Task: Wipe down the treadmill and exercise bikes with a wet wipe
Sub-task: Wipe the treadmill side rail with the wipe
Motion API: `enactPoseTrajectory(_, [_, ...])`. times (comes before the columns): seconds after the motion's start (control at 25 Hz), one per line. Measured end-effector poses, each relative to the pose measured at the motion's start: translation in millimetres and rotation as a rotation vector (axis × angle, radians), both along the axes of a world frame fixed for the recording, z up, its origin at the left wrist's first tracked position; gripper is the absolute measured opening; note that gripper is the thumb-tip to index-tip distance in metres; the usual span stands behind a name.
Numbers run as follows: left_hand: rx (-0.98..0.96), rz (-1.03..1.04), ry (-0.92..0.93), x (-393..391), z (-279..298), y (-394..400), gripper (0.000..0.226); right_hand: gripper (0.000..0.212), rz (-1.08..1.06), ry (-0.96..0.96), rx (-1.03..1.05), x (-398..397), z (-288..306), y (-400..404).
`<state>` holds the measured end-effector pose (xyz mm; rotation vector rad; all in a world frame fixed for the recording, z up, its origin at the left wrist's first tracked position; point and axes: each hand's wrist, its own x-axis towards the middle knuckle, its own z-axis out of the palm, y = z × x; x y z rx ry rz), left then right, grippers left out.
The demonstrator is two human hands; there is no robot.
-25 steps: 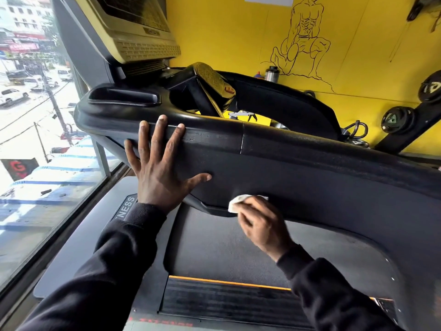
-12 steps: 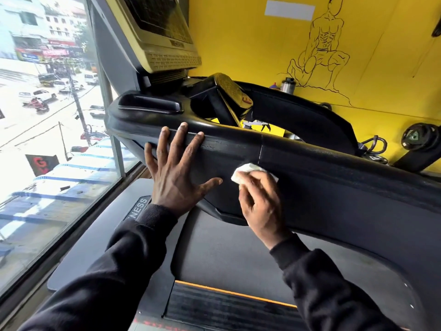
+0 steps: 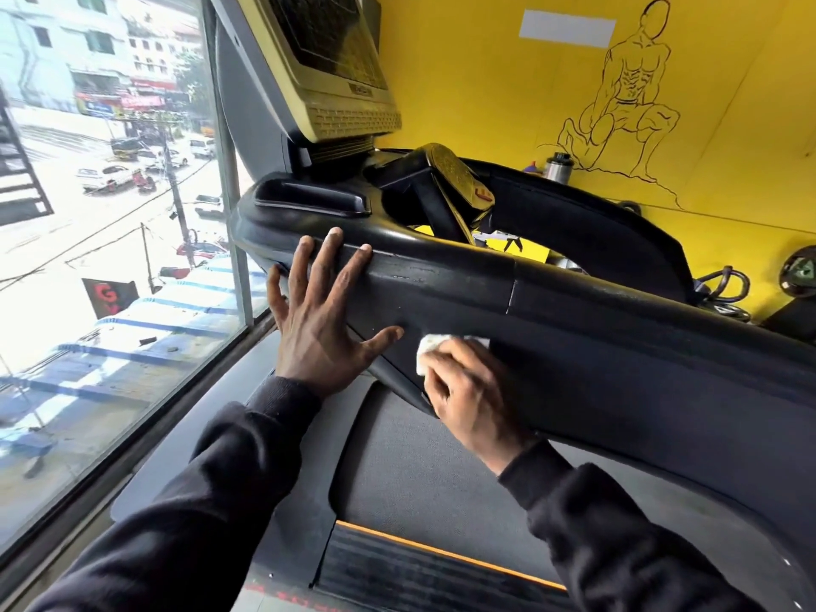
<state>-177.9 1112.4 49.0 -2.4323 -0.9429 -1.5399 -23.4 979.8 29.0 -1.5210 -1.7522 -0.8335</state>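
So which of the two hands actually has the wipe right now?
The right hand: it presses the white wet wipe against the black treadmill console panel. The left hand just lies flat and spread on the panel, holding nothing.

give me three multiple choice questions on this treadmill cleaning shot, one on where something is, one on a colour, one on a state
1. Where is the wipe?
A. on the belt
B. under the right hand, against the treadmill's console panel
C. on the window sill

2. What colour is the wall?
A. yellow
B. white
C. blue

3. How does the left hand lie?
A. curled into a fist
B. pinching the wipe
C. flat on the panel, fingers spread

Answers:
1 B: the white wipe peeks out from under the right hand's fingers on the black panel.
2 A: the wall behind the treadmill is bright yellow.
3 C: its fingers are straight and spread over the panel's edge, holding nothing.
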Motion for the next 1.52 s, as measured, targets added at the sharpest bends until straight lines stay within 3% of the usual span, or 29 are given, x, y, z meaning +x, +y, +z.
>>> enactPoseTrajectory(0.08, [-0.005, -0.005, 0.007, -2, -1, 2, 0.094, 0.019, -0.061, 0.089, 0.080, -7, 11, 12])
enactPoseTrajectory(0.24, [0.005, -0.026, 0.044, -7, 1, 2, 0.091, 0.028, 0.020, -0.091, -0.036, -12, -1, 7])
enactPoseTrajectory(0.32, [0.014, -0.052, 0.028, -13, -1, 4, 0.087, 0.023, 0.022, -0.092, -0.017, -5, 8, 6])
enactPoseTrajectory(0.48, [-0.030, -0.042, -0.066, -14, -13, 5, 0.085, 0.032, -0.022, -0.095, -0.008, -8, 17, 13])
enactPoseTrajectory(0.6, [-0.042, -0.009, -0.101, -18, -15, 12, 0.084, 0.021, 0.073, -0.212, -0.123, 2, -9, 2])
enactPoseTrajectory(0.68, [-0.040, -0.020, -0.101, -22, -15, 15, 0.084, 0.017, 0.065, -0.175, -0.110, 2, -7, 4])
enactPoseTrajectory(0.88, [-0.031, -0.048, -0.124, -22, -15, 17, 0.085, 0.031, 0.041, -0.184, -0.072, -41, 11, 41])
enactPoseTrajectory(1.0, [-0.036, -0.026, -0.069, -33, -15, 22, 0.084, 0.030, 0.091, -0.270, -0.098, -25, 4, 37])
enactPoseTrajectory(1.16, [-0.047, -0.031, -0.059, -38, -13, 24, 0.083, 0.022, 0.145, -0.246, -0.075, -19, 6, 38])
enactPoseTrajectory(1.32, [-0.049, -0.054, -0.132, -31, -13, 23, 0.083, 0.035, 0.100, -0.246, -0.094, -46, 25, 62])
enactPoseTrajectory(1.52, [-0.181, 0.006, -0.211, -40, -13, 20, 0.083, 0.021, 0.194, -0.201, -0.048, -20, 21, 39])
